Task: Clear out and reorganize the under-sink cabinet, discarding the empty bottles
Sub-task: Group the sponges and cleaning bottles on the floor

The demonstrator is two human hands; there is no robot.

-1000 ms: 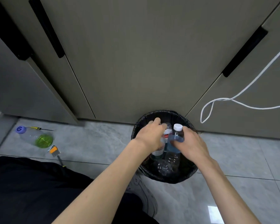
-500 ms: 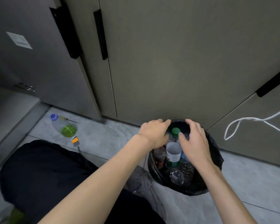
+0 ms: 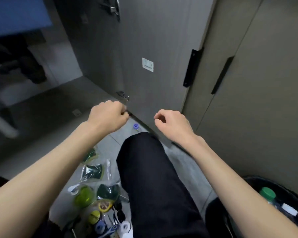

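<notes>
Both my hands hover empty over my knee in front of the open under-sink cabinet [image 3: 41,107]. My left hand [image 3: 108,117] is curled into a fist close to the lower corner of the open cabinet door [image 3: 144,40]. My right hand [image 3: 172,124] hangs with loosely curled fingers. The black-lined trash bin [image 3: 282,184] sits at the bottom right and holds a green-capped bottle [image 3: 267,194] and a white-capped bottle [image 3: 289,209]. A bottle with a purple cap [image 3: 136,126] lies on the floor beyond my knee.
On the floor at my left lie bagged green sponges [image 3: 93,170], a green-tinted bottle [image 3: 83,197], and several small items [image 3: 103,219]. My dark-trousered leg [image 3: 150,177] fills the middle. Closed cabinet doors with black handles [image 3: 220,74] stand on the right.
Both hands let go of the bottles in the bin and pulled away empty. My view swung left, so the bin is now at the bottom right and the open cabinet is ahead.
</notes>
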